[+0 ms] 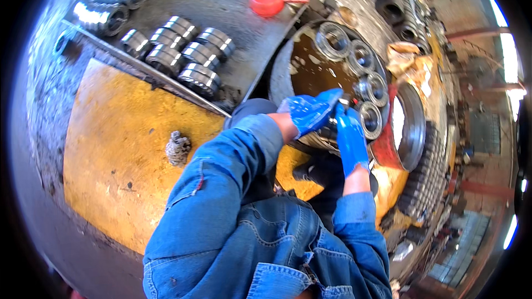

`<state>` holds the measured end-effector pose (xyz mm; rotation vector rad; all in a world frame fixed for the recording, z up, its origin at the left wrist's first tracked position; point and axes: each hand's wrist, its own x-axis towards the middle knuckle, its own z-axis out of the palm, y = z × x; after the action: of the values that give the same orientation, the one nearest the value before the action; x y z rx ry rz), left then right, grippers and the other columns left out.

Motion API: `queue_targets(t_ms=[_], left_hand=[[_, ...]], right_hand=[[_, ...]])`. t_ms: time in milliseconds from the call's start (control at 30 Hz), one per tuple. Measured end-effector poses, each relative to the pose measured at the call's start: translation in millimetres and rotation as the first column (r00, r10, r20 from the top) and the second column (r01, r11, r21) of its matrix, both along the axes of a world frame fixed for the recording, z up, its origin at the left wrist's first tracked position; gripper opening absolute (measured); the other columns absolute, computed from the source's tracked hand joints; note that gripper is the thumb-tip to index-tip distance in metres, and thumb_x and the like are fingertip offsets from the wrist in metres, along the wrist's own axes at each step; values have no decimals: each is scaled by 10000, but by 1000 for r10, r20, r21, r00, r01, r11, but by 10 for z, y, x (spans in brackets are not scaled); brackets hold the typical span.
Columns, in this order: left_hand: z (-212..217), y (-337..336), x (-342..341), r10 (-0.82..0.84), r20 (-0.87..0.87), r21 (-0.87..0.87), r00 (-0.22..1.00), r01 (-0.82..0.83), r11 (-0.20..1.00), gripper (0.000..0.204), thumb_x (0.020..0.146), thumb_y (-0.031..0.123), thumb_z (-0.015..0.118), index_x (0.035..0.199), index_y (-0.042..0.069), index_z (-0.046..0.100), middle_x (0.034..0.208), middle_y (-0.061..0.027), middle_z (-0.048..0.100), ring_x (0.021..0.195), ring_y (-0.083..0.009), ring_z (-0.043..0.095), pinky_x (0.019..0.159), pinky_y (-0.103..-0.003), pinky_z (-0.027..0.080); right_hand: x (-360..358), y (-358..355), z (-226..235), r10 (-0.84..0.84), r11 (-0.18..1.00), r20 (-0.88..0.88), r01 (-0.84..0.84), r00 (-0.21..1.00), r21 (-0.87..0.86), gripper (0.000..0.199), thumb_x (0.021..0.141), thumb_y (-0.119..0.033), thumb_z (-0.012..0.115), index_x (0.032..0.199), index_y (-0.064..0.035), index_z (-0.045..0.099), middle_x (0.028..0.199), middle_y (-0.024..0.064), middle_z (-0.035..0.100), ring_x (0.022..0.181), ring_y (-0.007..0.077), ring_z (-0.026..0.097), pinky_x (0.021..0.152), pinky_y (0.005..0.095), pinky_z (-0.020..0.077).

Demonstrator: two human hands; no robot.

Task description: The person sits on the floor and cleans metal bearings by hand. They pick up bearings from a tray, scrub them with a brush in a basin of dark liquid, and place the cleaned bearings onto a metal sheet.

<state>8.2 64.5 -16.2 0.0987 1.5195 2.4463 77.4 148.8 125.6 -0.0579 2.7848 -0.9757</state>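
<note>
My left hand (311,114), in a blue glove, reaches over the near edge of a round tub (281,72) of brown liquid. My right hand (350,139), gloved the same way, meets it there. The fingers of both hands are closed around a small dark metal part, mostly hidden by the gloves; its kind does not show. Along the tub's right side sit several steel bearing rings, among them one ring (370,120) right beside my right fingers and another (332,41) at the far end.
Left of the tub, a metal tray (221,8) carries several shiny bearing rings (199,79) and a red round scoop (267,1). A wad of steel wool (178,148) lies on a yellow board (127,149). At the right stands a large red-sided ring (413,127) near stacked metal parts (424,177).
</note>
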Motion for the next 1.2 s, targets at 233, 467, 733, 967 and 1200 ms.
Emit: queue_targets(t_ms=[233, 467, 733, 967, 1200], left_hand=[[-16, -39, 20, -55, -146, -17, 988, 53, 998, 355, 1068, 333, 529, 1128, 13, 669, 1074, -160, 699, 985, -286, 666, 930, -405, 503], [-191, 78, 3, -84, -158, 13, 984, 88, 996, 343, 1058, 343, 579, 1201, 47, 679, 1092, -103, 703, 980, -213, 667, 908, -358, 526], [-154, 73, -39, -96, -180, -190, 979, 61, 980, 420, 1068, 333, 529, 1335, 26, 634, 1295, -184, 667, 1199, -309, 639, 1078, -398, 465], [-73, -72, 112, -37, -375, -319, 926, -92, 943, 450, 1002, 224, 641, 1394, 9, 584, 1389, -231, 612, 1290, -369, 601, 1159, -419, 430], [-224, 37, 52, 83, -445, -274, 892, -224, 935, 469, 1088, 305, 501, 1416, -28, 552, 1347, -219, 636, 1269, -309, 610, 1167, -397, 417]], right_hand=[[15, 99, -134, -10, 999, 8, 10, 1000, -36, 500, 1085, -426, 495, 1233, 21, 661, 1123, 161, 697, 1055, 282, 616, 952, 411, 462], [77, 17, -41, -75, 997, -20, 75, 997, 29, 596, 1078, -512, 494, 1155, 55, 659, 1058, 203, 681, 952, 313, 622, 848, 424, 495], [29, -39, -26, -110, 993, 18, 109, 994, 51, 583, 1092, -497, 466, 1149, 48, 665, 1052, 224, 680, 966, 343, 632, 849, 438, 488], [6, -19, -28, -33, 972, -37, 40, 999, 231, 542, 1105, -434, 428, 1019, 54, 648, 978, 311, 640, 967, 476, 599, 812, 512, 454], [24, -117, 106, -73, 986, -30, 76, 997, 145, 596, 1062, -491, 480, 1024, 75, 662, 967, 334, 646, 963, 501, 625, 802, 516, 471]])
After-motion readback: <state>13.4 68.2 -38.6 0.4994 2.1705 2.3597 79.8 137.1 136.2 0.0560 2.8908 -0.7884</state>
